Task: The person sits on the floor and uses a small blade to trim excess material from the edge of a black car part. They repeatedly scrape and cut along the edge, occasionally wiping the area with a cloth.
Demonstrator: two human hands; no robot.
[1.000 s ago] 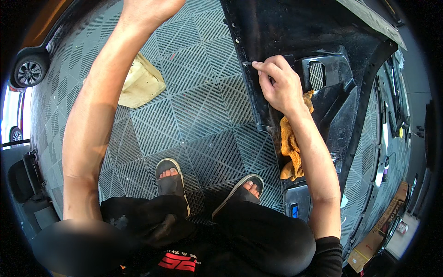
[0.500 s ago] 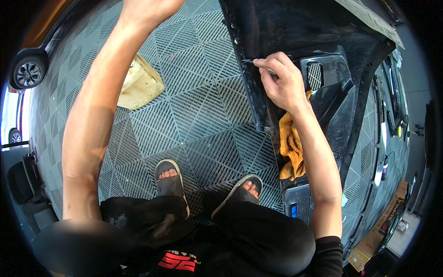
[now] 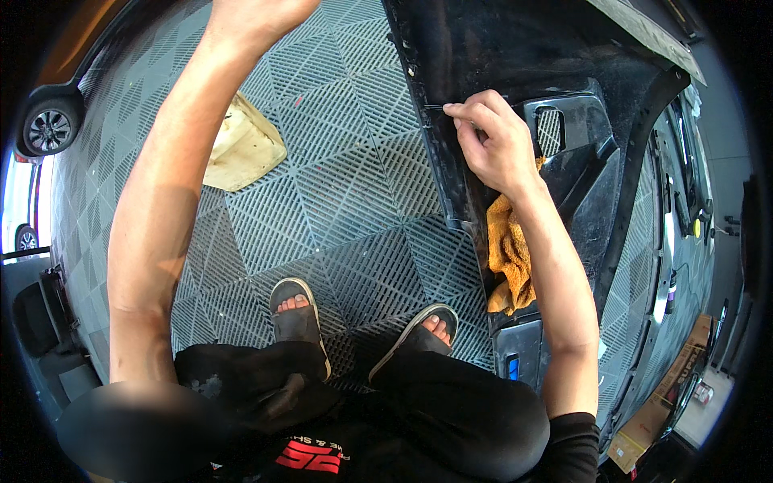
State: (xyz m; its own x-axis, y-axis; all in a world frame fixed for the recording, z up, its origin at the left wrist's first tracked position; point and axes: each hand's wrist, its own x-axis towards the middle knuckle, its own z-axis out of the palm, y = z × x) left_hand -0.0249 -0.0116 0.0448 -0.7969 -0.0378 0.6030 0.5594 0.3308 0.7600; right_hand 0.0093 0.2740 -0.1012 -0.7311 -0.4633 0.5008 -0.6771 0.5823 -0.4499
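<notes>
Covering most of the view, a grey floor of ribbed plastic tiles (image 3: pixel 346 201) runs under everything. Standing on it at the right, a big black car bumper (image 3: pixel 515 56) curves from the top edge down toward the lower right, with a meshed vent opening (image 3: pixel 550 131) set in its inner face. A car wheel (image 3: pixel 50 129) shows at the far left rim. Near the upper left of the floor lies a crumpled tan cloth (image 3: pixel 241 149), well apart from the bumper. An orange rag (image 3: pixel 509 253) hangs inside the bumper, just below the right wrist. Two feet in grey sandals (image 3: pixel 298 310) rest on the tiles at the bottom centre, just beside the bumper's lower corner.

The right hand (image 3: pixel 491 145) is curled nearly closed, thumb and forefinger pinched on a thin dark pin-like tool (image 3: pixel 435 106) whose tip meets the bumper's left edge. What kind of tool it is cannot be told. The left hand (image 3: pixel 258 12) reaches up past the top edge; its fingers are cut off, so I cannot tell how open it is or whether it holds anything.
</notes>
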